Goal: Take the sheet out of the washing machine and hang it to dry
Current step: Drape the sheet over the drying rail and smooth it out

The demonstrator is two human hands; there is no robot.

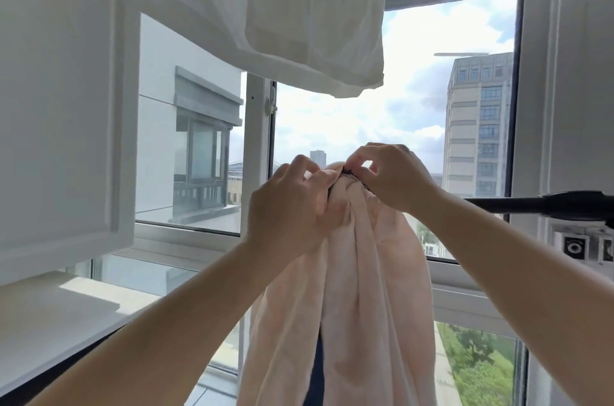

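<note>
Sheet (pixel 358 272): soft, limp, likely damp-heavy; hangs bunched.
Left hand (pixel 292 203): grips gathered top.
Right hand (pixel 388 176): pinches dark top edge.
Hold: near gathered top.

There is open air in the middle, between the white cloth (pixel 299 7) hanging up high and the two hands below. The left hand (pixel 292 206) and the right hand (pixel 392 176) are close together on the bunched top of the pink sheet (pixel 358 289), so little room is left between them. A white cabinet (pixel 56 106) blocks the left side. A black pole (pixel 531 203) sticks in from the right. The window frame (pixel 255 126) stands behind.
</note>
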